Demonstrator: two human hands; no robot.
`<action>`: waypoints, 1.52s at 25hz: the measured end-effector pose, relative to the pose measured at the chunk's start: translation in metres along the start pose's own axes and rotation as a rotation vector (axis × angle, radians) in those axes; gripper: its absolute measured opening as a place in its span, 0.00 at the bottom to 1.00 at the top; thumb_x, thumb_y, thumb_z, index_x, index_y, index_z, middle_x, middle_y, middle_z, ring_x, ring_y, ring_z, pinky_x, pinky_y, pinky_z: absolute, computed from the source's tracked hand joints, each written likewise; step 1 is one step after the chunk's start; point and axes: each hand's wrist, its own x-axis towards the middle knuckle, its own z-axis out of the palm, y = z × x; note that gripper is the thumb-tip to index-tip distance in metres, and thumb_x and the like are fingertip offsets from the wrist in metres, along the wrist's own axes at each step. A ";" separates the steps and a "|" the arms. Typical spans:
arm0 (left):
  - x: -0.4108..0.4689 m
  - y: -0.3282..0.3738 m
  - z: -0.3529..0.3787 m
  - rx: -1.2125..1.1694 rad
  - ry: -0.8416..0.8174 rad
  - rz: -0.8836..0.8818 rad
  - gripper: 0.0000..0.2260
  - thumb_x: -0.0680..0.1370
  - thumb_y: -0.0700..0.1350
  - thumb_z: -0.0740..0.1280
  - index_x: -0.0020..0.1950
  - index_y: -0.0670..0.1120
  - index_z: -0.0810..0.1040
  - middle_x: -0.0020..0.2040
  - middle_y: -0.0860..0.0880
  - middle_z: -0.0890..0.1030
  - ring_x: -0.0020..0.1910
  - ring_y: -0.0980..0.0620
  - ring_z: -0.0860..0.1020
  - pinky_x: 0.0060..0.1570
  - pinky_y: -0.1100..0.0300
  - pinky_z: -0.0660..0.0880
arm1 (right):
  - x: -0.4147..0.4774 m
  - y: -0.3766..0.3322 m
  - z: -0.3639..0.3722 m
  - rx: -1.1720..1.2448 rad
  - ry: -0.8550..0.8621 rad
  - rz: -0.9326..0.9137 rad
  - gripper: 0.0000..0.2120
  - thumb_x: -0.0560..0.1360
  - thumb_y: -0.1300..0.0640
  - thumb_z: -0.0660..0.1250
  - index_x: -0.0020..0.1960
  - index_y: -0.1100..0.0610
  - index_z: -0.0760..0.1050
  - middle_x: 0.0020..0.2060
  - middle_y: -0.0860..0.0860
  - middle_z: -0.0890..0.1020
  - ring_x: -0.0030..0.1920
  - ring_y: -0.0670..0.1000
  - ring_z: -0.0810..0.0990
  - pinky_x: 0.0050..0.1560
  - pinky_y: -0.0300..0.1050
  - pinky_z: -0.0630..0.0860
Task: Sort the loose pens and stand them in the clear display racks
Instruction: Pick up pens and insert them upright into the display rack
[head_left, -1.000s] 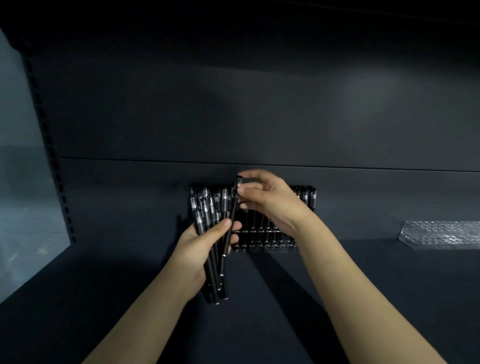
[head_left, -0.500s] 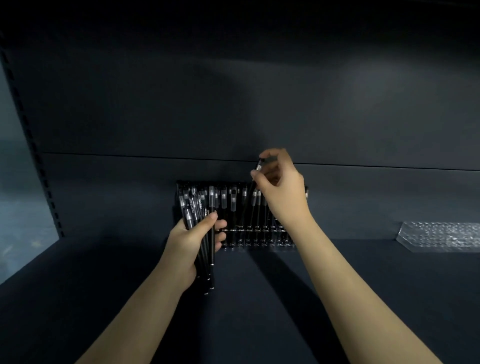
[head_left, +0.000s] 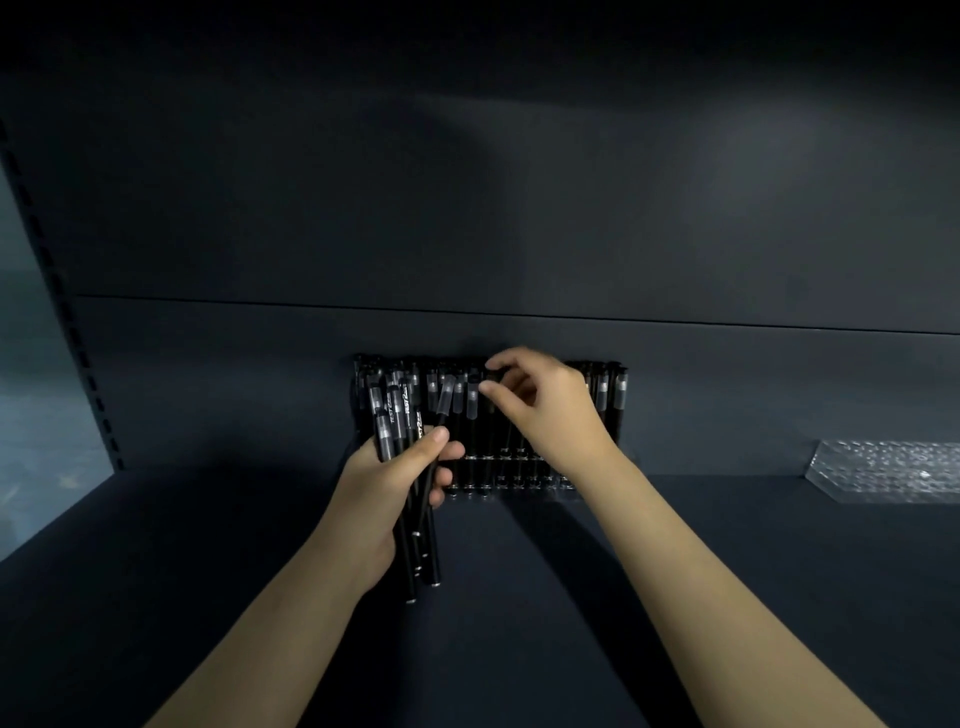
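At the back of the dark shelf stands a clear display rack (head_left: 519, 482) filled with several upright black pens (head_left: 605, 392). My left hand (head_left: 382, 486) grips a bundle of black pens (head_left: 399, 415) with clear caps, held upright just in front of the rack's left end. Over the middle of the rack, my right hand (head_left: 553, 413) pinches the top of one black pen (head_left: 489, 376) between thumb and forefinger. That pen stands among the racked ones, and its lower part is hidden by them.
A second clear rack (head_left: 888, 470) with no pens lies at the back right of the shelf. The dark shelf floor (head_left: 545, 613) spreads in front of the racks. A slotted upright post (head_left: 67, 312) runs along the left side.
My right hand has come down from above the rack, lowering its single pen in among the standing pens. The left hand and its bundle have barely shifted.
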 end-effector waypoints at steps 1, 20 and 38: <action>-0.001 0.001 0.000 -0.008 0.002 0.002 0.08 0.76 0.44 0.70 0.53 0.43 0.79 0.43 0.46 0.85 0.33 0.57 0.78 0.32 0.62 0.74 | 0.000 -0.001 0.000 0.000 0.004 -0.002 0.08 0.75 0.54 0.70 0.52 0.54 0.80 0.41 0.48 0.80 0.41 0.43 0.77 0.44 0.31 0.72; -0.005 -0.001 0.004 0.024 -0.054 -0.085 0.11 0.77 0.48 0.69 0.55 0.43 0.77 0.43 0.47 0.86 0.36 0.53 0.82 0.37 0.60 0.77 | 0.018 -0.007 -0.041 0.498 0.294 0.270 0.05 0.74 0.61 0.71 0.48 0.55 0.76 0.40 0.54 0.84 0.41 0.53 0.83 0.47 0.50 0.81; -0.008 0.004 0.006 0.099 -0.119 -0.032 0.10 0.80 0.44 0.64 0.60 0.44 0.77 0.49 0.52 0.86 0.43 0.57 0.83 0.41 0.61 0.78 | 0.007 0.009 -0.016 0.007 -0.065 -0.022 0.07 0.72 0.67 0.70 0.46 0.56 0.81 0.49 0.46 0.80 0.47 0.41 0.78 0.49 0.28 0.71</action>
